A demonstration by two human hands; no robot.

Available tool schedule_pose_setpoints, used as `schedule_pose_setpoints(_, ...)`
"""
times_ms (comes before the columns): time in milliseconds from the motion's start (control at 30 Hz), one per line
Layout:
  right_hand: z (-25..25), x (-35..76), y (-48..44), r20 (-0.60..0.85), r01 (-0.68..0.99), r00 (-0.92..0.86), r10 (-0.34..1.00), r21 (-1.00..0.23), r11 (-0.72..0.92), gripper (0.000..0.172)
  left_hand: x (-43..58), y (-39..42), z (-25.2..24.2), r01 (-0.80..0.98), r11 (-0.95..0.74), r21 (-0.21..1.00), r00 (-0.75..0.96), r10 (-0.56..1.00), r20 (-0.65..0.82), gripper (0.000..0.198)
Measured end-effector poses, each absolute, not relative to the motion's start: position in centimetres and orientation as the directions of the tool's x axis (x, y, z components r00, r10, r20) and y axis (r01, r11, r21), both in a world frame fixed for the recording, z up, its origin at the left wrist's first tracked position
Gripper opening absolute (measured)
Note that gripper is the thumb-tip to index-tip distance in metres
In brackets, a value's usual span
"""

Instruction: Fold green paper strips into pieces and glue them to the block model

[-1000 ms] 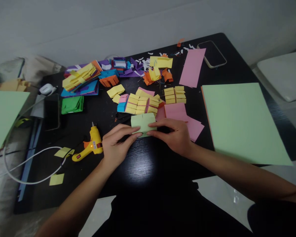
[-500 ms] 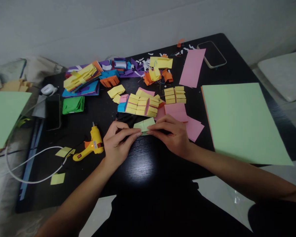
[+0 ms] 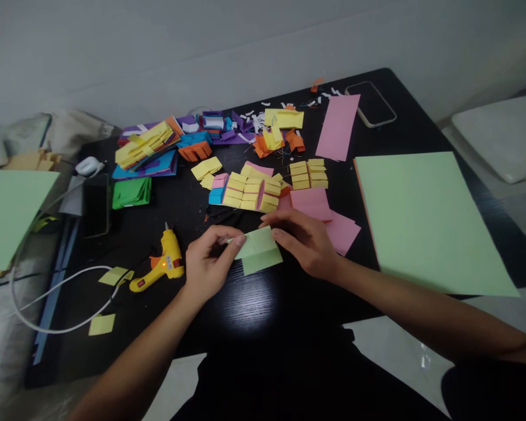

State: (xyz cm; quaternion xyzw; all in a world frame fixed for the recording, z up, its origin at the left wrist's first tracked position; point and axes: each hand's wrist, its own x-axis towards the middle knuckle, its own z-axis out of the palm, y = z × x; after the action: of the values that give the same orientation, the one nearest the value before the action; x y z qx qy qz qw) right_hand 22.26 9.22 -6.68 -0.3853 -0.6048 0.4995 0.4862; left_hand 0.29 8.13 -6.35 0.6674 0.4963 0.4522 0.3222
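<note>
The left hand [image 3: 208, 257] pinches a creased green paper [image 3: 262, 251], covering its left edge; whether the right hand [image 3: 310, 242], at the far right corner, grips cannot be discerned.

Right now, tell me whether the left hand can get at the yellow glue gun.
Probably yes: the yellow glue gun lies just left of the left hand, with nothing visible between them. The hand pinches the light green paper, though, so it would likely need to let go first.
</note>
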Motion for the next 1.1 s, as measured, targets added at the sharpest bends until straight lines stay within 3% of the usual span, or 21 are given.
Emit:
schedule_pose_setpoints(167,-6.89,22.34,9.34,0.224,0.026,-0.272,0.936,-0.970,0.240,0.020,0.56,8.35,-6.12,0.291,-0.195,0.937,0.112,0.979,0.169,0.012)
schedule_pose_setpoints(400,-7.33,22.16,9.24,0.289,0.049,-0.283,0.915,-0.948,0.315,0.023,0.64,8.37,-6.23,0.304,-0.248,0.920,0.221,0.958,0.185,0.008)
schedule_pose_setpoints(700,-6.72,22.25,9.28,0.042,-0.020,-0.298,0.954,-0.999,0.038,0.018,0.44,8.50,-6.05,0.354,-0.254,0.900,0.192,0.962,0.196,0.010)
schedule_pose_setpoints(867,-7.02,21.99,9.17,-0.022,-0.017,-0.335,0.942,-0.999,-0.029,0.014,0.71,8.42,-6.01,0.337,-0.287,0.897,0.222,0.950,0.221,0.006)
schedule_pose_setpoints(1100,-7.10,21.93,9.52,-0.073,-0.004,-0.278,0.958,-0.997,-0.078,0.021,0.67,8.59,-6.05,0.335,-0.256,0.907,0.208,0.959,0.194,0.009)
